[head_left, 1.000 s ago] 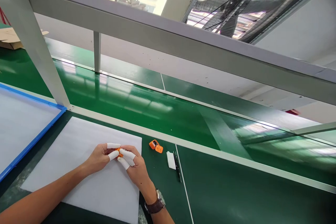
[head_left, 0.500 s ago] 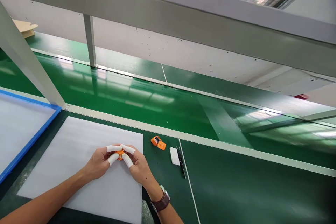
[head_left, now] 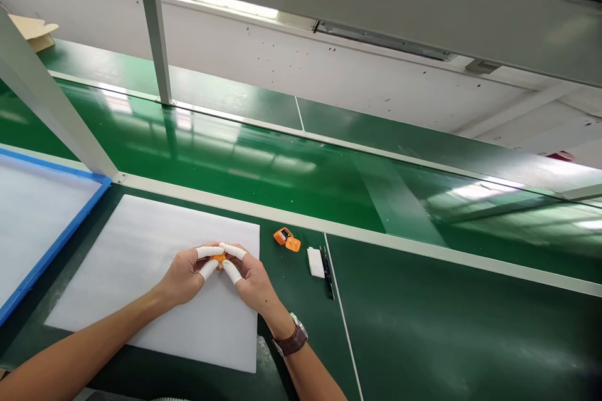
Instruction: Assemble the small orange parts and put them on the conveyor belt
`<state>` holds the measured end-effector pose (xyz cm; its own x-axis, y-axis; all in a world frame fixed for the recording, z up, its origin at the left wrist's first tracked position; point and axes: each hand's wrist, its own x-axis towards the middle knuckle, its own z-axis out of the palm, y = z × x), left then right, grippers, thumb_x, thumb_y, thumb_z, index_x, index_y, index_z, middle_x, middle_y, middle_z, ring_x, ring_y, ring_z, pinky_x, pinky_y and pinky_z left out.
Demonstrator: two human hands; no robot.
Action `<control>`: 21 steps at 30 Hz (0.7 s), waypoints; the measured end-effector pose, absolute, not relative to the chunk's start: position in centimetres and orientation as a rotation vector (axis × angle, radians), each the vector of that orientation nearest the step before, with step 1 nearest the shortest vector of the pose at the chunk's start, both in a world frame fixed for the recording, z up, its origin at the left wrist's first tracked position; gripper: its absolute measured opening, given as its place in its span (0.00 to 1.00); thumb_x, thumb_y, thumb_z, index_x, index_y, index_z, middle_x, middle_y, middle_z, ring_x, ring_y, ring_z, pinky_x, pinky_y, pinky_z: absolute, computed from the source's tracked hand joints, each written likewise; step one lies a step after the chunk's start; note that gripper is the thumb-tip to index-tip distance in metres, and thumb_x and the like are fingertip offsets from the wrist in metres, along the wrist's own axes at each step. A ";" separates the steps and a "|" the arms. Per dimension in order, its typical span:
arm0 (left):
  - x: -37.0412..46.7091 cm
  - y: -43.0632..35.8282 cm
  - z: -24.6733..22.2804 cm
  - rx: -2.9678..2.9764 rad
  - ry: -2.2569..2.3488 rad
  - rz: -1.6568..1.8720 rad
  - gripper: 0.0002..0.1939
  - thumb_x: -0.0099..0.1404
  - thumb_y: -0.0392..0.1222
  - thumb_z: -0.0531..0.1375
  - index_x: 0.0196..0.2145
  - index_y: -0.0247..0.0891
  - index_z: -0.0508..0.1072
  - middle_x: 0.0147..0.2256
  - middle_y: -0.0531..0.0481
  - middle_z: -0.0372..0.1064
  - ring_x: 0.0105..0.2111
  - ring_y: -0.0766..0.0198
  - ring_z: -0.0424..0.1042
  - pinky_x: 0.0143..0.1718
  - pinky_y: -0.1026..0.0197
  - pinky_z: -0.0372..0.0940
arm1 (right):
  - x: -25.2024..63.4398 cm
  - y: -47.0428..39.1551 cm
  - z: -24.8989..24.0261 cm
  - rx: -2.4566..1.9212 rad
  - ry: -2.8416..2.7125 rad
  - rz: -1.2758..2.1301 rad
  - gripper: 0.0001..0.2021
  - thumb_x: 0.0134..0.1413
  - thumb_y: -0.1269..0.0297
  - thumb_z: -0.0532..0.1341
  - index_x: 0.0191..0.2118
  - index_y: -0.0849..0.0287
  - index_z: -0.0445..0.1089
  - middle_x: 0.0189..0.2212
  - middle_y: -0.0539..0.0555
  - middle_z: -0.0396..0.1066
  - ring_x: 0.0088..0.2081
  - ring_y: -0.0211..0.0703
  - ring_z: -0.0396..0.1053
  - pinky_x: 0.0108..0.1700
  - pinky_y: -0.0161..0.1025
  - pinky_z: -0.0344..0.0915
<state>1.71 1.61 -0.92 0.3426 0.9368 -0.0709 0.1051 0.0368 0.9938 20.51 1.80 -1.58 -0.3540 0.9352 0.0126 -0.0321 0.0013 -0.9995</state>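
A small orange part (head_left: 219, 258) is pinched between both hands above the white sheet (head_left: 155, 244). My left hand (head_left: 188, 272) grips its left side with thumb and forefinger, both in white finger covers. On the other side, my right hand (head_left: 247, 276), covered the same way, holds it with thumb and forefinger. The fingers hide much of the part. Right of the sheet lies an open orange case (head_left: 283, 236) with a dark inside, an orange piece (head_left: 293, 244) against it.
A white pad (head_left: 315, 262) and dark slim tools (head_left: 327, 272) lie right of the sheet on the green table (head_left: 446, 326). At left is a blue-edged white panel (head_left: 61, 232). A metal post (head_left: 70, 106) rises behind it, and a rail (head_left: 244, 205) runs along the back edge.
The view has shifted, so the table items appear slightly higher and the wall shows more. Both hands still hold the orange part, which looks slightly turned between the fingers.
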 end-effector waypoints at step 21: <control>1.1 3.0 0.9 1.150 1.070 0.779 0.16 0.66 0.45 0.61 0.50 0.41 0.77 0.51 0.47 0.77 0.52 0.52 0.75 0.56 0.49 0.71 | 20.5 2.0 -1.8 -1.088 -1.317 1.500 0.18 0.61 0.54 0.63 0.55 0.50 0.71 0.55 0.54 0.73 0.53 0.49 0.73 0.56 0.51 0.72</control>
<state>1.10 2.97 0.91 0.3264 0.9099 -0.2559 0.0361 0.2585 0.9653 20.45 2.04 -1.80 -0.2691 0.9600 -0.0771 -0.0473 -0.0932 -0.9945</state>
